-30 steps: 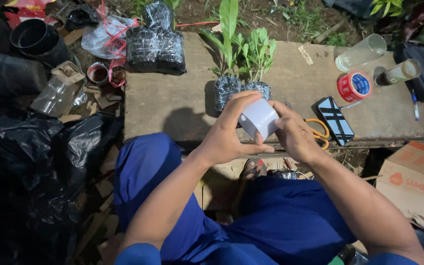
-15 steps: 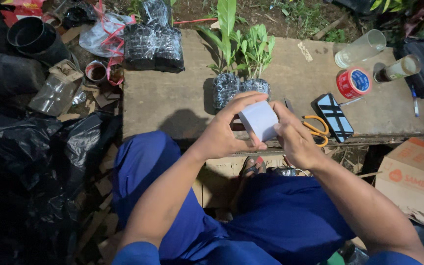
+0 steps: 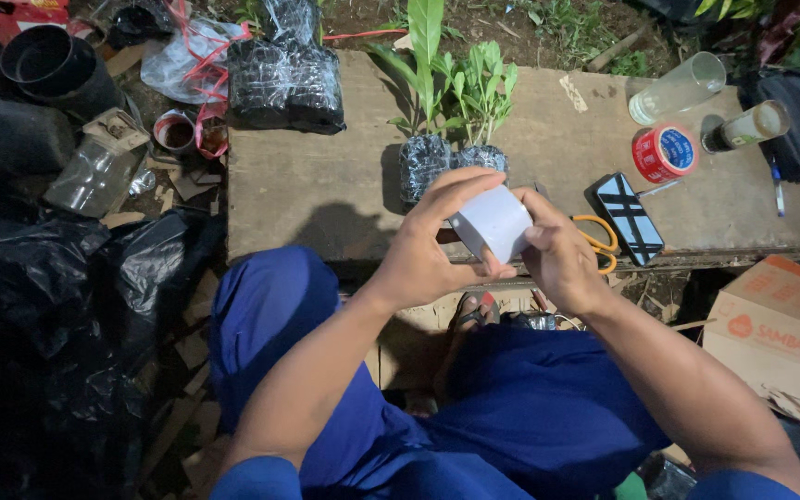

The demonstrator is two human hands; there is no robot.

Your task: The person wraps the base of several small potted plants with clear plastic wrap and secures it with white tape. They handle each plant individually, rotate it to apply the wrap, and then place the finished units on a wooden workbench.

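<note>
My left hand (image 3: 428, 245) and my right hand (image 3: 559, 255) together hold a white roll of tape (image 3: 493, 222) above the front edge of a wooden board (image 3: 326, 185). The left fingers wrap over the roll's top and its thumb presses underneath. The right fingers pinch the roll's right side. Just beyond the hands stand two seedlings (image 3: 460, 83) in black plastic bags (image 3: 423, 162). My blue-trousered knees are below the hands.
On the board lie yellow-handled scissors (image 3: 599, 245), a dark phone (image 3: 630, 218), a red tape roll (image 3: 664, 153) and two glasses (image 3: 678, 88). More black bags (image 3: 284, 79) sit at the back left. Black plastic sheeting (image 3: 39, 306) is left, a cardboard box (image 3: 780, 319) right.
The hands and the white roll have stayed in nearly the same place; the roll has turned slightly between the fingers.
</note>
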